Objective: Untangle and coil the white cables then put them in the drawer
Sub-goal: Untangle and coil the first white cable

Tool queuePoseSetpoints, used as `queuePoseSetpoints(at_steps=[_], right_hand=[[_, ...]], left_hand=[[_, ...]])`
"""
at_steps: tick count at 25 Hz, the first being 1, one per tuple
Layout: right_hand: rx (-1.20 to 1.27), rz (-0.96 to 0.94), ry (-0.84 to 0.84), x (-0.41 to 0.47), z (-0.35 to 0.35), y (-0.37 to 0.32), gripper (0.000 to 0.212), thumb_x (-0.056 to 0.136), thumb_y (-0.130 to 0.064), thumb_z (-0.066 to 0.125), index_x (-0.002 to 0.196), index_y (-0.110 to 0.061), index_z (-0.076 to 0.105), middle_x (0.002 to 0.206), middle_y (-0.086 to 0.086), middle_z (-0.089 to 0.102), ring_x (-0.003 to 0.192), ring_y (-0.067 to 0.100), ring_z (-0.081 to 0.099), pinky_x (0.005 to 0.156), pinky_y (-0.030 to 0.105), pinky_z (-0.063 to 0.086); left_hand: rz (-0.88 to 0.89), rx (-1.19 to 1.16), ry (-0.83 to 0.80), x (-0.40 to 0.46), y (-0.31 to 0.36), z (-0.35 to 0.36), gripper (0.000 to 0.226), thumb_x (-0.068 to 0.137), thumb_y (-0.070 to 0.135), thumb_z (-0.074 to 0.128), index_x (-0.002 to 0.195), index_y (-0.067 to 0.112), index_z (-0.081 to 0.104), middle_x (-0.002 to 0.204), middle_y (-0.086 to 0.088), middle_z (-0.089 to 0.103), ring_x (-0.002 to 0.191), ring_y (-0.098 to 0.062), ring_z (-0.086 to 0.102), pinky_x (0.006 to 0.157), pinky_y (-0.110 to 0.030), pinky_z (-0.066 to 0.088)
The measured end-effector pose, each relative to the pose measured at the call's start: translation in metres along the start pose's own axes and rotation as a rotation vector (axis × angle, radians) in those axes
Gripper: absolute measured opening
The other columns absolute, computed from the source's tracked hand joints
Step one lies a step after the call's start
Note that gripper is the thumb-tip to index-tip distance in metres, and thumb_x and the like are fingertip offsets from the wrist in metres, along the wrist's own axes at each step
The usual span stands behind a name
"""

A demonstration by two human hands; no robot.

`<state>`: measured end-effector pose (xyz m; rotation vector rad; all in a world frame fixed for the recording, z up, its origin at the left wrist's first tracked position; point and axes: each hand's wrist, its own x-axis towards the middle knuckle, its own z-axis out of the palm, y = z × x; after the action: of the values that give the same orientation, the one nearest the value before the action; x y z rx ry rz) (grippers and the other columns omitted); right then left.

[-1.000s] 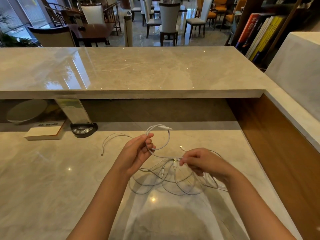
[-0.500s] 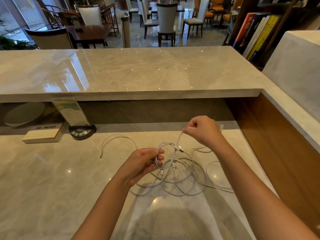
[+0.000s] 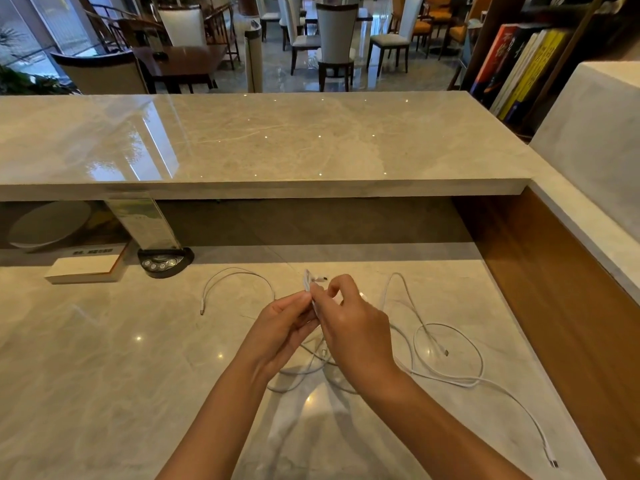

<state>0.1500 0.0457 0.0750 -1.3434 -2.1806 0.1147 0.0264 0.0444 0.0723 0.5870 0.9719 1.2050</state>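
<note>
Both hands (image 3: 322,323) pinching white cables (image 3: 446,368), marble counter (image 3: 104,375)

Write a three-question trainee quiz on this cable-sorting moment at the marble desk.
1. True or false: both hands pinch the same folded cable end.
2. Which object lies nearest the short cable lying apart at the left: A) book B) black button device C) books on the shelf?
3. Fill in: the long cable's plug lies near the desk's ____ edge.

Key: 1 true; 2 B; 3 right. Left hand, right hand.
</note>
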Motion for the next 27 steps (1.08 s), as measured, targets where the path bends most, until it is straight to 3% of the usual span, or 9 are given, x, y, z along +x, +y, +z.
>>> queuePoseSetpoints(at_steps=[2,5,7,9,11,13,18,23,27], right_hand=[[-0.008,-0.005,0.022,-0.007,0.007,0.001,0.043,0.082,-0.022,0.068,0.122,-0.023,0.053,0.094,0.002,0.056,0.071,0.014,0.055,0.048,0.021,0.042],[0.195,-0.022,-0.024,-0.01,0.006,0.008,0.041,0.089,-0.027,0.04,0.128,-0.034,0.049,0.113,0.003,0.048,0.105,0.018,0.044,0.08,0.031,0.046],[0.332,0.036,0.04,-0.001,-0.001,0.022,0.043,0.087,-0.031,0.044,0.13,-0.033,0.049,0.121,0.004,0.048,0.112,0.018,0.044,0.09,0.033,0.044],[0.248,0.052,-0.011,0.02,-0.012,0.037,0.054,0.085,-0.029,0.058,0.136,-0.031,0.042,0.133,0.005,0.046,0.12,0.02,0.043,0.093,0.033,0.041],[0.015,-0.071,-0.217,0.037,-0.018,0.047,0.059,0.084,-0.02,0.063,0.138,-0.029,0.041,0.131,0.006,0.053,0.117,0.025,0.051,0.086,0.034,0.045],[-0.1,-0.227,-0.351,0.046,-0.024,0.053,0.046,0.089,-0.014,0.056,0.134,-0.023,0.049,0.113,0.008,0.065,0.1,0.03,0.061,0.074,0.034,0.046],[0.068,-0.255,-0.683,0.073,-0.047,0.065,0.031,0.094,-0.014,0.051,0.124,-0.017,0.059,0.104,0.003,0.069,0.088,0.015,0.061,0.076,0.026,0.043],[0.262,-0.122,-0.689,0.072,-0.044,0.069,0.03,0.092,-0.016,0.055,0.12,-0.02,0.062,0.098,-0.005,0.066,0.085,0.009,0.059,0.075,0.024,0.047],[0.638,0.238,-0.396,0.059,-0.033,0.079,0.037,0.087,-0.027,0.061,0.123,-0.031,0.057,0.098,-0.007,0.066,0.092,0.009,0.063,0.084,0.025,0.05]], left_hand=[[0.019,-0.077,0.047,0.001,-0.002,0.0,0.025,0.095,0.009,0.043,0.099,0.002,0.067,0.093,-0.01,0.074,0.09,-0.015,0.07,0.079,-0.022,0.056],[0.024,-0.176,0.085,0.0,-0.003,-0.001,0.022,0.095,0.009,0.045,0.088,0.004,0.065,0.077,-0.007,0.07,0.076,-0.012,0.069,0.071,-0.022,0.057],[0.006,-0.235,0.04,0.0,0.0,-0.002,0.02,0.095,0.01,0.042,0.086,0.006,0.06,0.068,-0.003,0.061,0.065,-0.011,0.064,0.068,-0.022,0.057],[-0.035,-0.207,-0.032,0.0,0.004,-0.001,0.018,0.094,0.011,0.042,0.087,0.007,0.058,0.065,-0.001,0.056,0.06,-0.011,0.059,0.069,-0.023,0.056],[-0.091,-0.126,-0.094,-0.002,0.007,0.002,0.018,0.093,0.011,0.043,0.09,0.005,0.06,0.064,-0.002,0.055,0.059,-0.012,0.059,0.069,-0.024,0.057],[-0.139,-0.043,-0.12,-0.003,0.006,0.002,0.022,0.094,0.009,0.042,0.094,0.001,0.062,0.063,-0.003,0.055,0.058,-0.012,0.059,0.07,-0.026,0.058],[-0.191,0.105,-0.177,-0.003,0.005,-0.005,0.023,0.094,0.006,0.041,0.098,0.0,0.063,0.063,-0.002,0.057,0.059,-0.011,0.059,0.074,-0.025,0.056],[-0.168,0.073,-0.148,0.003,0.003,-0.001,0.025,0.095,0.005,0.038,0.093,0.001,0.063,0.061,-0.002,0.053,0.056,-0.01,0.054,0.067,-0.024,0.056],[-0.151,-0.208,-0.067,0.01,-0.005,-0.003,0.023,0.096,0.008,0.038,0.088,0.004,0.059,0.059,-0.001,0.053,0.051,-0.009,0.054,0.066,-0.026,0.058]])
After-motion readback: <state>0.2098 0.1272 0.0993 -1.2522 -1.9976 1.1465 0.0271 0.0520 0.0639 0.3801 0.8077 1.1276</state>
